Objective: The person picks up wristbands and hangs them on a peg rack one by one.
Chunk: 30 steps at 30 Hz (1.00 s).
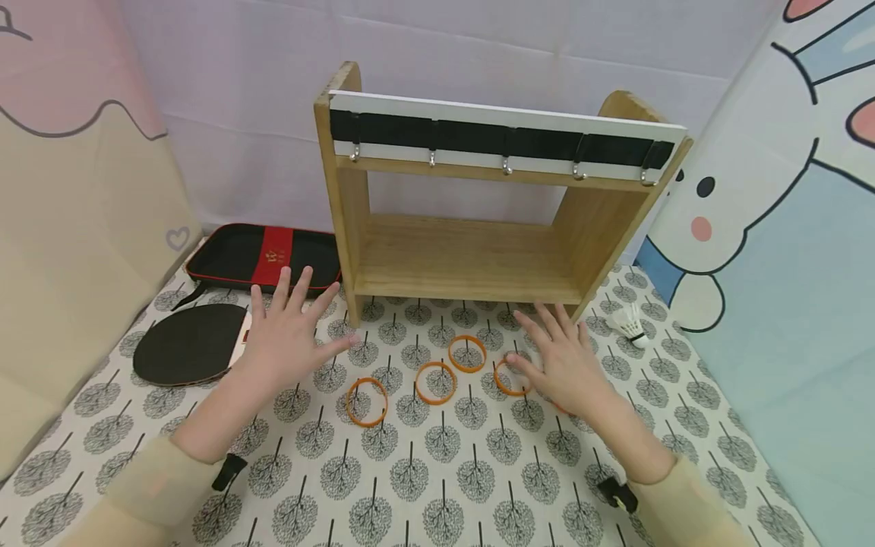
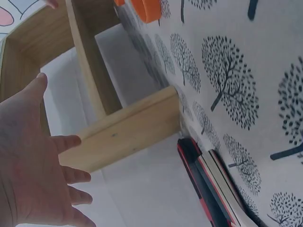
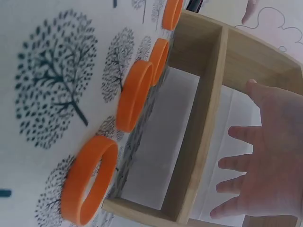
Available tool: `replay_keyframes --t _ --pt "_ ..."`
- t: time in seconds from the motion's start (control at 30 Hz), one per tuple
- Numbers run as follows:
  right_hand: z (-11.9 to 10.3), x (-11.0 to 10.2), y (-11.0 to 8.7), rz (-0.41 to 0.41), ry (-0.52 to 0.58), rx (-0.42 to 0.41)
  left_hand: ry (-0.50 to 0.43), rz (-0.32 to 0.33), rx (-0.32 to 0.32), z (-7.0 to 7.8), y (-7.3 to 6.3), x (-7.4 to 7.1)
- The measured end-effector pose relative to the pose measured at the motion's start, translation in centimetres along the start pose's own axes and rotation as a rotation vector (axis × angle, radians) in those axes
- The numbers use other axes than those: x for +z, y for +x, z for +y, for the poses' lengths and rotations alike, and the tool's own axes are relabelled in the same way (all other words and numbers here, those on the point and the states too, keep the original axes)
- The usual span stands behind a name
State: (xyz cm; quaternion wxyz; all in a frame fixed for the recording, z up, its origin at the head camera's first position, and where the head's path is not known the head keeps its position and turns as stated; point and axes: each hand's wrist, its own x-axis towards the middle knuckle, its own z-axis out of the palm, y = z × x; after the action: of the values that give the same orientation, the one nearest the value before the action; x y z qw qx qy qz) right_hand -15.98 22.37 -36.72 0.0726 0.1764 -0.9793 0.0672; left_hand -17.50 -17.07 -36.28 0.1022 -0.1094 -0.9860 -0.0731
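Note:
Both hands are held out with spread fingers and nothing in them. My left hand (image 1: 283,338) is over the handle side of a black table tennis paddle (image 1: 184,346), partly covering it. My right hand (image 1: 567,368) overlaps the edge of an orange ring (image 1: 503,389) in the head view; a bit of another orange band shows under its wrist side. More orange rings lie flat on the cloth between the hands: a left one (image 1: 367,424), a middle one (image 1: 435,401) and a farther one (image 1: 468,370). The right wrist view shows a nearby orange ring (image 3: 78,184) below the hand.
A wooden rack (image 1: 465,258) stands at the back, its white-and-black front strip (image 1: 472,137) bearing several metal hooks (image 1: 507,169). Behind the paddle lies a black case (image 1: 314,258) with a red band. A white shuttlecock (image 1: 630,327) lies at right on the tree-patterned cloth (image 1: 472,516).

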Motion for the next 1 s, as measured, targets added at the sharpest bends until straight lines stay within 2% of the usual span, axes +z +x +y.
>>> replay_keyframes --t 0.2,0.4,0.7,0.87,1.0 --pt "0.7 0.4 0.0 -0.046 -0.018 -0.012 -0.066 0.046 -0.027 -1.1 1.5 0.0" --pt "1.7 1.5 0.0 -0.07 -0.019 -0.06 -0.178 0.101 -0.019 -1.6 4.1 0.5" --pt "3.6 3.4 0.6 -0.115 0.092 -0.142 -0.527 0.137 0.013 -1.9 7.1 2.7" --pt "4.7 4.2 1.1 -0.184 0.169 -0.172 -0.716 0.232 0.08 -1.6 8.2 4.1" --pt "5.3 4.5 1.7 -0.207 0.204 -0.188 -0.788 0.309 0.098 -1.3 8.7 4.6"
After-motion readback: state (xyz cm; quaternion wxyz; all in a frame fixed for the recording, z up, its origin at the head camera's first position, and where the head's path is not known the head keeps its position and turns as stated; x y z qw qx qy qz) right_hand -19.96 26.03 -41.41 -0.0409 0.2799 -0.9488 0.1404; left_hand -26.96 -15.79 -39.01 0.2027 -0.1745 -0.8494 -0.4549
